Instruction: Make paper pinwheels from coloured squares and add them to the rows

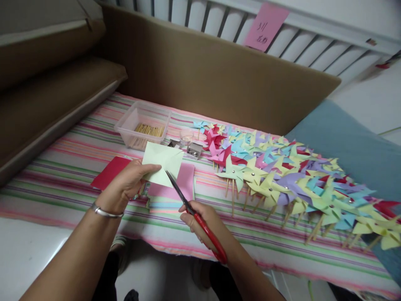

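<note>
My left hand (133, 177) pinches a pale green paper square (164, 159) by its left edge, thumb on top. A slit shows near the square's upper right corner. Red-handled scissors (200, 223) are in my right hand (205, 221), their dark blades reaching the lower part of the square. Whether the blade tips are cutting in cannot be made out. Beneath the square lies pink paper (184, 179) on the striped cloth, with other coloured sheets under it. A red paper sheet (111, 171) lies left of it, partly behind my left wrist.
A clear plastic tub (123, 133) holds thin wooden sticks. Beside it stand a small box of metal pins (194, 150) and a small round clear container (186, 136). Many paper pinwheels (271, 190) cover the right side. Cardboard (203, 71) rises behind; brown boxes (56, 96) stand left.
</note>
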A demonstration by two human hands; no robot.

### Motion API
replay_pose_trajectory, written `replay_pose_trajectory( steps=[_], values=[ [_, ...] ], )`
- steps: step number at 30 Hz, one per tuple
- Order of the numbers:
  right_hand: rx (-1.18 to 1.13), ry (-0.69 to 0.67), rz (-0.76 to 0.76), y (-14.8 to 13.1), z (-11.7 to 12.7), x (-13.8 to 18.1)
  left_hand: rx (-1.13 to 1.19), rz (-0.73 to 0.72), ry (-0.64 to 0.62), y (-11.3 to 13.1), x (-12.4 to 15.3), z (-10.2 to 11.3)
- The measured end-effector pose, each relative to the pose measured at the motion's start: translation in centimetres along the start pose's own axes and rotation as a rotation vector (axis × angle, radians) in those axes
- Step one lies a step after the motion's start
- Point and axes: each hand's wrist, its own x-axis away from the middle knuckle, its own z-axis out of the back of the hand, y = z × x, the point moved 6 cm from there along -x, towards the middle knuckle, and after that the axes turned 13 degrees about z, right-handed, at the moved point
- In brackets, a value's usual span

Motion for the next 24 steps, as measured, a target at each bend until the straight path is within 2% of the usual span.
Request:
replay_pose_trajectory(
  steps=[7, 18, 24],
  values=[
    [-0.007, -0.006, 0.018, -0.30, -0.09, -0.01, 0.025, 0.016, -0.035, -0.39, -0.40, -0.08],
    [-0.032, -0.033, -0.071, -0.54, -0.36, -0.07, -0.055, 0.026, -0.117, -0.10, 0.10, -0.38],
    [-0.020, -0.037, -0.044, -0.65, -0.49, -0.21, -0.056, 0.017, -0.107, 0.05, 0.24, -0.48]
  ],
)
